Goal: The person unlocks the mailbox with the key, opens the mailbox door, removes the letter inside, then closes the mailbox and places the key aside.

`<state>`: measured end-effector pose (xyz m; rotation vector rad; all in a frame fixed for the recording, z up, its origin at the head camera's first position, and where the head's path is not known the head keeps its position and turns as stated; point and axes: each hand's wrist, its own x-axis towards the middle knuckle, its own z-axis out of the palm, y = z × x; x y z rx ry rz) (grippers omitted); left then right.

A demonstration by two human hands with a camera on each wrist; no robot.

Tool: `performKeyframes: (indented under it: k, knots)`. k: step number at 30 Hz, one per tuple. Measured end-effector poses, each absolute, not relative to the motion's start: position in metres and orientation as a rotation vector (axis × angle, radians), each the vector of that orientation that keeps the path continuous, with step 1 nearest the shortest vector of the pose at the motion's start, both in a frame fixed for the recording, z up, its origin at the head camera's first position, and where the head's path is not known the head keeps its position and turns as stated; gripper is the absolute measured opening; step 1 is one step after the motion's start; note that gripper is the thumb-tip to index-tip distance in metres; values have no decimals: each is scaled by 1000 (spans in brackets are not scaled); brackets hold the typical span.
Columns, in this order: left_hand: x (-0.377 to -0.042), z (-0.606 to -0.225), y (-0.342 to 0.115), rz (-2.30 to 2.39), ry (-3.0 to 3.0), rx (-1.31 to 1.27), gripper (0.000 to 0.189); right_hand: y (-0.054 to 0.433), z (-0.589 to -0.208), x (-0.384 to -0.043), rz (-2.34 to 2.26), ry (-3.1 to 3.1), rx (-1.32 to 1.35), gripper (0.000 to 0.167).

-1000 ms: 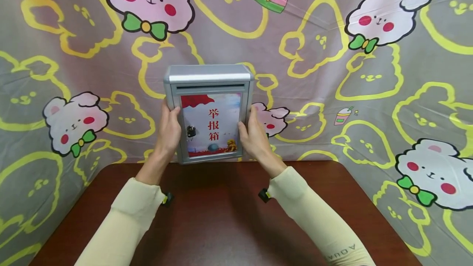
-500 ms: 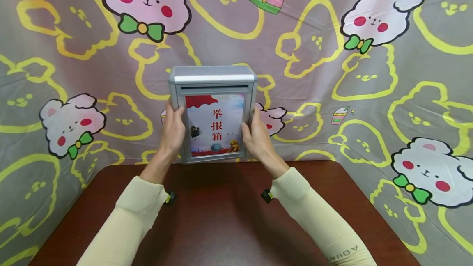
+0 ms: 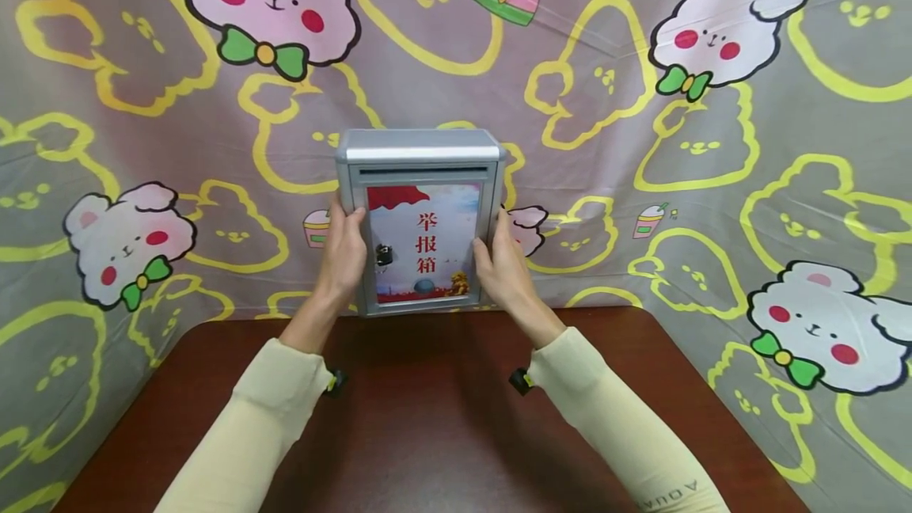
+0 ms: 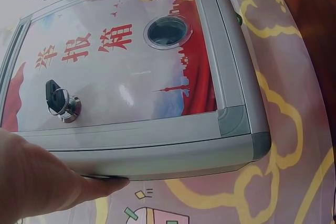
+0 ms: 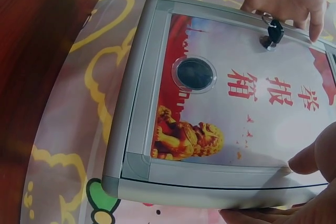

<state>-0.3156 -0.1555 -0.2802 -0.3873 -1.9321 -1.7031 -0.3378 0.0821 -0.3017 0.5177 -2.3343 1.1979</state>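
Between both hands, a silver metal report box (image 3: pixel 427 157) with a slot near its top is held upright above the far part of the table. Its front panel (image 4: pixel 115 66) carries red characters, a round window (image 5: pixel 194 73) and a lock with a black key (image 4: pixel 54 96) in it. My left hand (image 3: pixel 344 260) grips the box's left side, thumb at the front edge. On the opposite side my right hand (image 3: pixel 506 264) holds it the same way, thumb on the front frame and fingers along the side. The back of the box is hidden.
Below the box lies a dark red-brown table (image 3: pixel 427 418). Behind and on both sides hangs a patterned cloth (image 3: pixel 584 141) with cartoon rabbits and yellow outlines, meeting the table's far edge. Small black wrist cameras (image 3: pixel 522 381) sit at the sleeve cuffs.
The box and both hands have shifted a little to the right in the head view, while the background slid slightly left. Both hands keep the same hold.
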Motion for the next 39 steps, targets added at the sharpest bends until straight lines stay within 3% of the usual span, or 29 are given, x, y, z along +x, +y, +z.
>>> performKeyframes:
  k: [14,22,33,39]
  knots:
    - [-322,-289,-139,-1721,-1958,-399,52,101,-310,-337,1151,-2320,485,54]
    - [-323,-296,-131,-1751,-1968,-419,55,110,-316,-334,1157,-2344,445,67]
    - [-328,-309,-122,-1744,-1988,-410,58,118,-325,-333,1175,-2350,456,70]
    - [-327,-316,-119,-1749,-1985,-422,56,121,-330,-334,1143,-2326,473,58]
